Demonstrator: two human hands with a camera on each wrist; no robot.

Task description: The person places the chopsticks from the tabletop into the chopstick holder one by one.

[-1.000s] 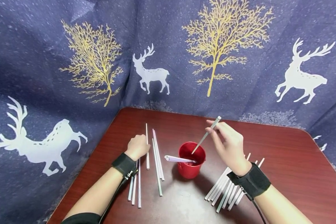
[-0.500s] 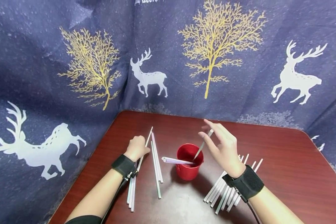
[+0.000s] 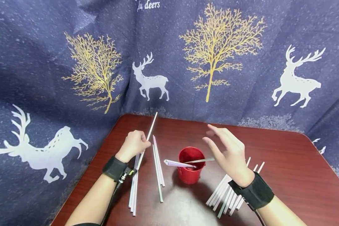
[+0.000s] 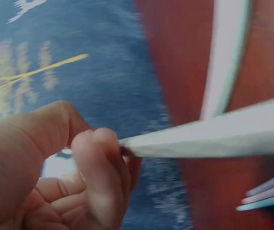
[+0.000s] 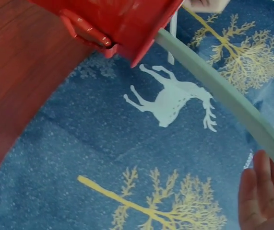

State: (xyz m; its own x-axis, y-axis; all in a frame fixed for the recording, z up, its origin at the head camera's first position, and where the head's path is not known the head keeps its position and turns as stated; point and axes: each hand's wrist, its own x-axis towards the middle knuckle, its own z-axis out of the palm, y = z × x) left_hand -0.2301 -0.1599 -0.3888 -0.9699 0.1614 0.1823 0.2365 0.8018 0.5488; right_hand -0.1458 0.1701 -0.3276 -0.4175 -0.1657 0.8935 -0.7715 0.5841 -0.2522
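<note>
Left hand [image 3: 135, 141] had a white stick [image 3: 151, 127] pinched between thumb and fingers, far end angled up, near part passing over or beside the left group [image 3: 133, 191]; contact there I couldn't tell. Right hand [image 3: 230, 153] was spread, pinching nothing, just right of the red bucket [image 3: 188, 179]. The green stick [image 3: 201, 160] leaned low out of the bucket to the right, its outer end by the right fingers. Touching or not: couldn't tell.

Risks, my read:
- Green stick: long overhang on the right rim. A downward bump from the right hand could lever it out, or tip the bucket if it's as light as it looks.
- Purple-white bundle [image 3: 175, 163] leaned out left, so the bucket was loaded both ways. Lose one side and it could go over toward the other.
- White stick: small pinch on a long piece. A slip would let it swing into the middle group [image 3: 158, 169] just right of it.
- Right wristband [image 3: 251, 190] sat over the right pile [image 3: 221, 194]; dropping that arm could scatter sticks across the table [image 3: 293, 163].
</note>
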